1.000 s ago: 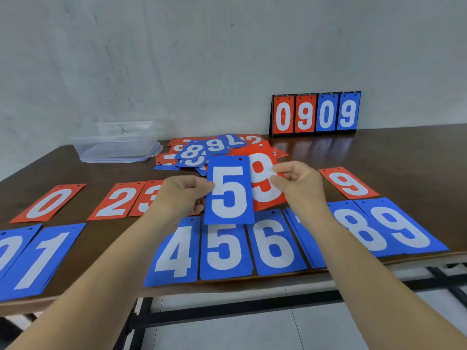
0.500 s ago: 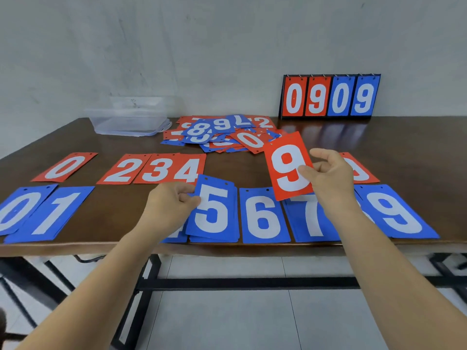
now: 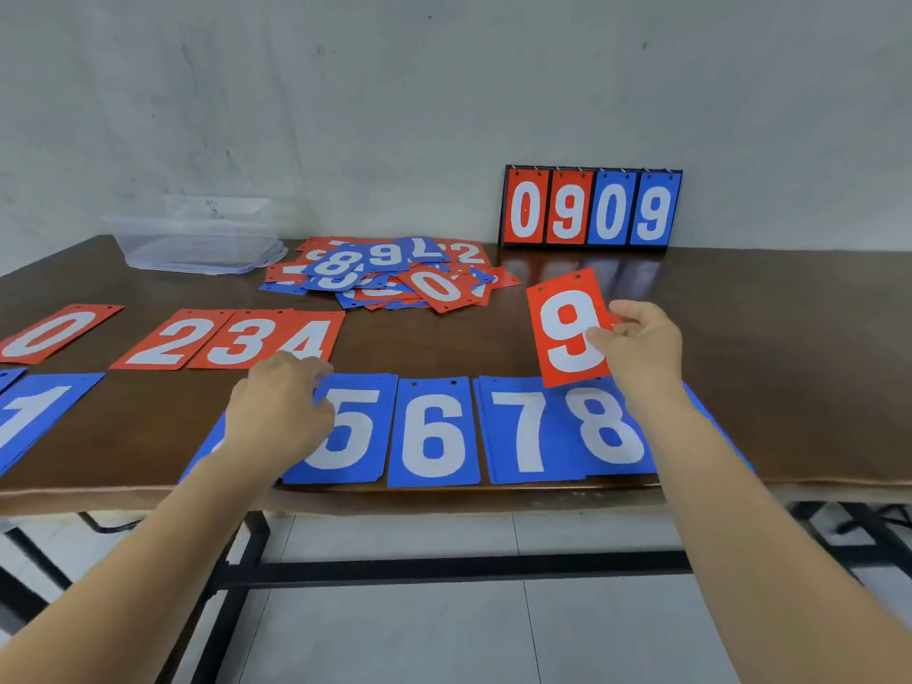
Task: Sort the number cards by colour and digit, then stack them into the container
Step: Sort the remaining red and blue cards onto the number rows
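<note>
Now right hand (image 3: 641,349) pinches red 9 (image 3: 567,329) by its right edge, card upright and off the table (image 3: 770,362), above blue 7 (image 3: 523,429) and blue 8 (image 3: 608,427). Left hand (image 3: 280,412) lies on the left side of blue 5 (image 3: 353,431), fingers curled at its top corner; can't tell if it grips. Blue 5 lies flat in the near row. Mixed pile (image 3: 395,276) sits mid-table, clear tub (image 3: 197,239) back left.

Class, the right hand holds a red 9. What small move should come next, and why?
Probably lay the red 9 from the right hand flat in the far row, well right of the red 4: reds lie there in rising order.
</note>
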Tool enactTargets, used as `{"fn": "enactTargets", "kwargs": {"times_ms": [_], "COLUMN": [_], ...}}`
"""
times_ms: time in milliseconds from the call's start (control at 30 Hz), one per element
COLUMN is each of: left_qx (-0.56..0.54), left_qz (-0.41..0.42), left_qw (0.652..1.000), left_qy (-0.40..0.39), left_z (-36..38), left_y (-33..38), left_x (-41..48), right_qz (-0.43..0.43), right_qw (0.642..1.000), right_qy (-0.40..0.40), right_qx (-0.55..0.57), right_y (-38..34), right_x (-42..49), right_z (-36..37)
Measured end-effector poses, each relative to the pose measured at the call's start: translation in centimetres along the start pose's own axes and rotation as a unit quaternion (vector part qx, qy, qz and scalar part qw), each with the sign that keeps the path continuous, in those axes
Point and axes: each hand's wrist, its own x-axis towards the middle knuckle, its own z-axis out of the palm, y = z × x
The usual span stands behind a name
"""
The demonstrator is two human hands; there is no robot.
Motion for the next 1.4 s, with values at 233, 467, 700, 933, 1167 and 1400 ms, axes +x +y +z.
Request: {"fn": "enactTargets", "kwargs": {"times_ms": [233,467,700,933,1167,1400], "left_qx": [-0.013,0.032,0.053,0.052,0.045,0.019], "left_qz": [0.090,0.103,0.090,0.056,0.029,0.026], "left_qw": [0.995,0.994,0.994,0.996,0.998,0.999], "left_qy": [0.030,-0.003,-0.037,-0.050,-0.023,-0.005], "left_z": [1.7,4.1,5.4,5.1,4.5,4.6], "left_y": [6.8,11.7,12.7,11.0,7.2,2.3], "left_x": [2.5,5.0,7.4,10.8,15.7,20.4], "right_qz": [0.053,0.054,0.005,-0.053,-0.093,-0.068], "right_qw": [0.997,0.982,0.907,0.916,0.925,0.907], "right_qy": [0.008,0.005,-0.022,-0.072,-0.183,-0.228], "right_qx": [-0.052,-0.179,-0.421,-0.391,-0.320,-0.348], "right_y": [2.3,4.9,5.0,2.0,-2.4,-2.8], "right_x": [6.8,10.6,11.2,11.2,10.0,11.2], "right_z": [-2.2,-2.8,-2.3,0.2,7.9,16.8]}}
